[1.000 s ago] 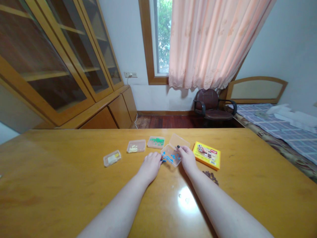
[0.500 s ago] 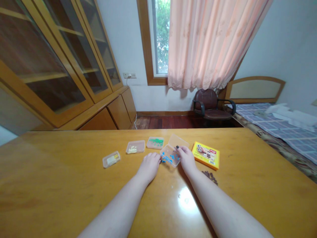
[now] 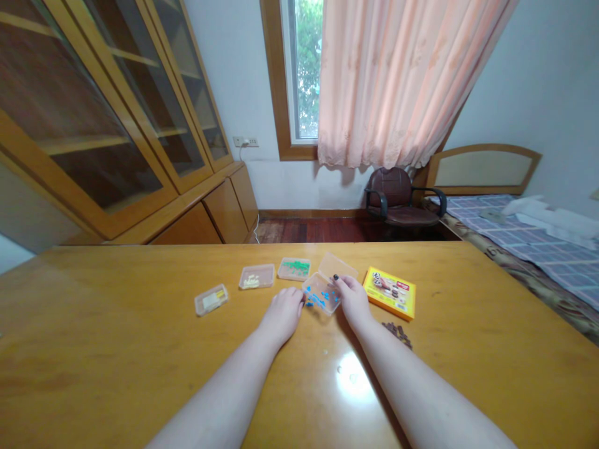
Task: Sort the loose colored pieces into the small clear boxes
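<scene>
1. The right hand [image 3: 354, 299] pinches the clear box [image 3: 321, 282] by its right side; the left hand [image 3: 283, 308] pinches the left side.
2. Blue bits [image 3: 317, 298] lie in it, near the table's [image 3: 140, 355] far edge.
3. A tub [image 3: 281, 273] of green bits [image 3: 296, 268] sits to its left; a yellow box [image 3: 389, 293] lies to its right.

– Past the worktop [image 3: 116, 355]?
– Dark red wooden floor [image 3: 322, 227], pale wall [image 3: 219, 68] with a power socket [image 3: 246, 142].
– And the window [image 3: 306, 93]?
– Tall, narrow, wood-framed, looks onto greenery. Pink curtain [image 3: 397, 81] alongside, maroon armchair [image 3: 397, 199] below.
– Left and right?
– Glass-doored cabinet [image 3: 103, 118]; checked bed [image 3: 524, 224].
– Light?
– Falls as a white glare [image 3: 354, 377] on the worktop.
</scene>
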{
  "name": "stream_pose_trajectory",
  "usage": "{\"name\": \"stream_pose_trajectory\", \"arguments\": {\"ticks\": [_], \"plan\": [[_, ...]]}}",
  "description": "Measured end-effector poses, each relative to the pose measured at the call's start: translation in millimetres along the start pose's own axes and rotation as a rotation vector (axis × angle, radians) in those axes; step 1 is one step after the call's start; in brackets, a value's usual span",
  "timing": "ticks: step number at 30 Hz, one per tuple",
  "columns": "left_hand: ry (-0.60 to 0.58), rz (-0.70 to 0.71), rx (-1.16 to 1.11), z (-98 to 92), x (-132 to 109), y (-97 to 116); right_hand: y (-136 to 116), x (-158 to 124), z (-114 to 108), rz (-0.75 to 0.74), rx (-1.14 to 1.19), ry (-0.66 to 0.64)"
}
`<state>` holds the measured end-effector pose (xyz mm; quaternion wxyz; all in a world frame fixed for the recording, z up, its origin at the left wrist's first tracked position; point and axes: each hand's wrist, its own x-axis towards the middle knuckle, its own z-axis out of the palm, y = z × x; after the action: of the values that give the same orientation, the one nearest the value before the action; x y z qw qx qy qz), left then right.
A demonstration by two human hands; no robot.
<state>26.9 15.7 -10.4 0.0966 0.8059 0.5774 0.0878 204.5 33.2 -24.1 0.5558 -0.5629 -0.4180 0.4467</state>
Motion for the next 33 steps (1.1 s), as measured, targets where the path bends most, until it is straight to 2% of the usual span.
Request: {"name": "stream_pose_trajectory", "arguments": {"ticks": [5,14,23,33], "plan": [[0.003,0.014,-0.017,3.3,1.3,-2.4,-0.6,-0.5,0.4,-0.013,0.009,-0.002],[-0.026,-0.022,0.005,-2.7,-0.3,2.5,-0.8,-0.8,0.7,-0.006,0.012,-0.005],[0.026,0.012,-0.02,3.6,-0.4,-1.8,-3.6,-3.2,1.5,-0.003,0.022,0.002],[0.002,0.005,0.005,6.5,0.7,-3.5,-5.3,-2.5,0.3,-0.001,-0.036,0.002]]}}
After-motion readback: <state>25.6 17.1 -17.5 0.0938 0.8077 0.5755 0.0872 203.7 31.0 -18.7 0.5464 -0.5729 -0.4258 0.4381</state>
